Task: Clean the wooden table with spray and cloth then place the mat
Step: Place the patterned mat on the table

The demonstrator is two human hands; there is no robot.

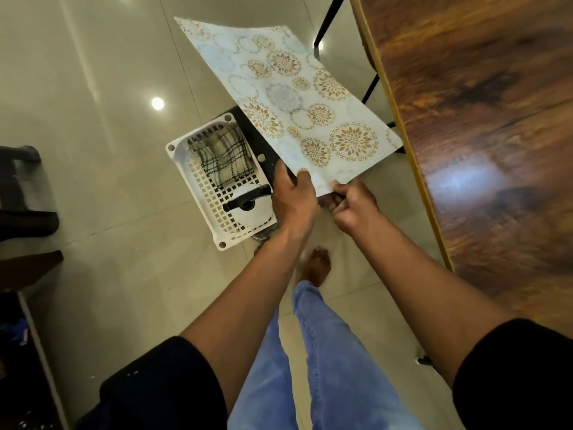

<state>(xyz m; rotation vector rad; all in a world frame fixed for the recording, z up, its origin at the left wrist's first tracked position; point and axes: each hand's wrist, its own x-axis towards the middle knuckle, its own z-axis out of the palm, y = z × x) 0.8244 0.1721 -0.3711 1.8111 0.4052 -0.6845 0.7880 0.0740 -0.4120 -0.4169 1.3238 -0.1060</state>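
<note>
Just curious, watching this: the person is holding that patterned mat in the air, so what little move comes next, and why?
Probably swing the floral-patterned white mat rightward over the dark wooden table and lower it flat. Both the left hand and right hand grip its near edge, and the checked cloth and spray bottle sit in the white plastic basket.

I have a single view, from the camera worn on the person's head, looking steeply down and a little forward. Its wide lens bends straight lines near the borders. The wooden table is my landmark: its top fills the right side, its edge running diagonally. Left of the table I see tiled floor well below, and both forearms reach in from the bottom, close to the lens.
</note>
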